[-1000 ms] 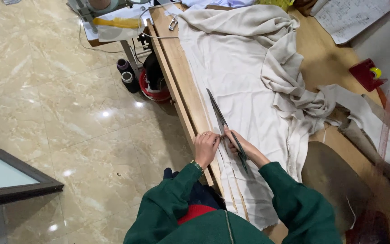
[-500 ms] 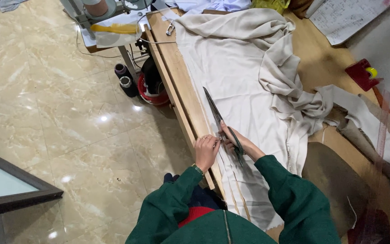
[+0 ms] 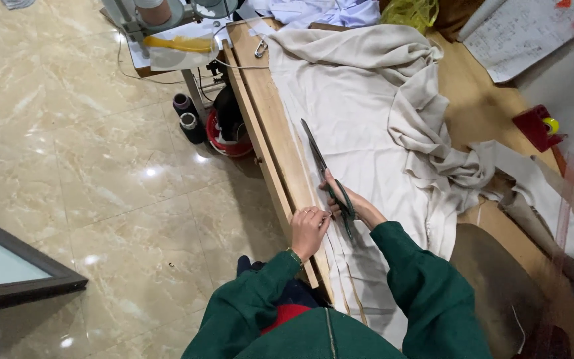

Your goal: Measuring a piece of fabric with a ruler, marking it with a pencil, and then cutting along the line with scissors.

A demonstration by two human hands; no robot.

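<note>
right hand [image 3: 357, 206] – fingers clamped in the scissors [image 3: 323, 169] handles, blades lying along the cloth edge | left hand [image 3: 308, 229] – fingers together, pinning the cream cloth [image 3: 360, 113] flat at the table [image 3: 267, 126] edge so it lies taut beside the blades

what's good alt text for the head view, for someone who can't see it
A person in green sleeves cuts cream fabric along a wooden table edge, the right hand working long scissors while the left hand presses the cloth edge. Polished marble floor lies alongside.
</note>
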